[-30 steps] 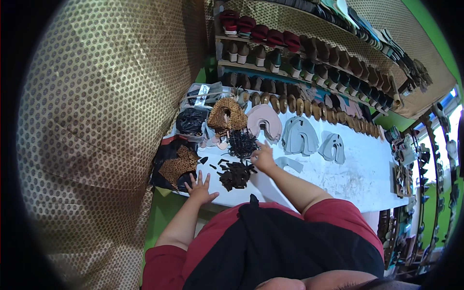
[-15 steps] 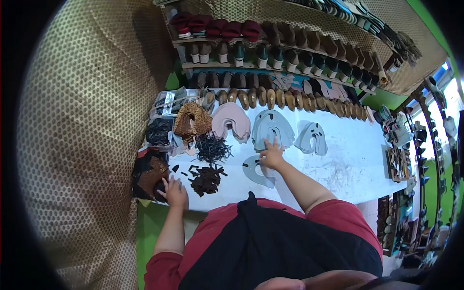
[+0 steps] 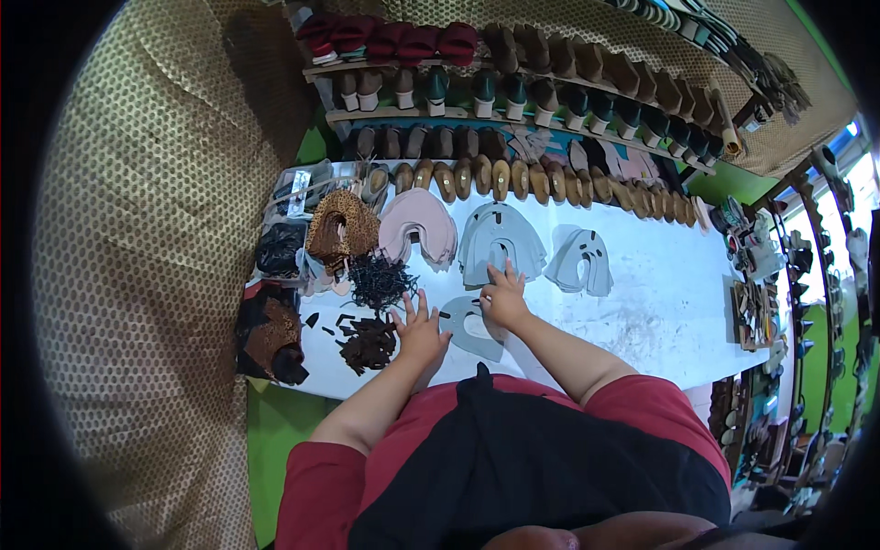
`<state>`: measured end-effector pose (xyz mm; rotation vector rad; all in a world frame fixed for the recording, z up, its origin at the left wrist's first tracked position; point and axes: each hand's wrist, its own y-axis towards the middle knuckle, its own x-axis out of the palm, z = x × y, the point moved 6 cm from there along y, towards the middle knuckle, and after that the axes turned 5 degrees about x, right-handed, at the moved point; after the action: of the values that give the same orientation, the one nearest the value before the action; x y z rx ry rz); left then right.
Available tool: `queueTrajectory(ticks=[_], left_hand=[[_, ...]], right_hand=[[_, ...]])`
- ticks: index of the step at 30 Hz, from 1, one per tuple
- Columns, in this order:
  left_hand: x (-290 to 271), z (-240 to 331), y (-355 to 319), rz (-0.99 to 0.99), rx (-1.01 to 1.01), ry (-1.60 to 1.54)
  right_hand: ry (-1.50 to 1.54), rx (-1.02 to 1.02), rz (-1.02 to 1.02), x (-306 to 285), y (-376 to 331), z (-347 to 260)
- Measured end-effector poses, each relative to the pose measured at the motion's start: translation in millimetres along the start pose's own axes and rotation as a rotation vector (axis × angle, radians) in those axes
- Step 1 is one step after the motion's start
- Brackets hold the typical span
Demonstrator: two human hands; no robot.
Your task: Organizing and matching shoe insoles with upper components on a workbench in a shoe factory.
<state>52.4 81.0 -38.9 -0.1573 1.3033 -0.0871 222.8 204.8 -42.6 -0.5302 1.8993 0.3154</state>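
Plainly, a curved grey piece (image 3: 469, 344) lay between the left hand (image 3: 421, 337) and the right hand (image 3: 505, 302)

Nearest, a person in a black garment (image 3: 477, 467) over a red top (image 3: 321, 467) leaned at the near edge of the white surface (image 3: 660, 321). The grey piece rested close to that edge, left of its middle, with a small dark tab (image 3: 445, 314) at its left side. The left hand, fingers spread and grasping nothing visible, was just beside it. The right hand was over its right side, two fingers stretched away from the person; whether the others pinched anything could not be told.

Toward the near left corner sat a heap of brown strips (image 3: 367, 346) and, at the corner itself, a black bag (image 3: 259, 323) under a leopard-print piece (image 3: 277, 335). Farther in, black strands (image 3: 379, 282) lay tangled. Beyond stood leopard-print pieces (image 3: 341, 240), a pink stack (image 3: 417, 209), a larger grey stack (image 3: 484, 246) and a smaller grey stack (image 3: 567, 263). Brown shoe forms (image 3: 501, 180) lined the far edge; above them, shelves carried heeled shoes (image 3: 484, 89) and burgundy slippers (image 3: 391, 41).
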Motion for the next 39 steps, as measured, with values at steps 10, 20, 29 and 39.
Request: queueTrajectory(ticks=[10, 20, 29, 39], left_hand=[[9, -21, 7, 0.208, -0.241, -0.255], [0, -40, 11, 0.164, -0.22, -0.202], [-15, -35, 7, 0.173, -0.156, -0.183], [-10, -36, 6, 0.22, -0.111, -0.183]], right_hand=[[0.087, 0.01, 0.094, -8, -12, 29], [0.123, -0.116, -0.117, 5, 6, -27], [0.002, -0.139, -0.159, 21, 23, -57], [-0.06, -0.143, -0.14, 27, 24, -60]])
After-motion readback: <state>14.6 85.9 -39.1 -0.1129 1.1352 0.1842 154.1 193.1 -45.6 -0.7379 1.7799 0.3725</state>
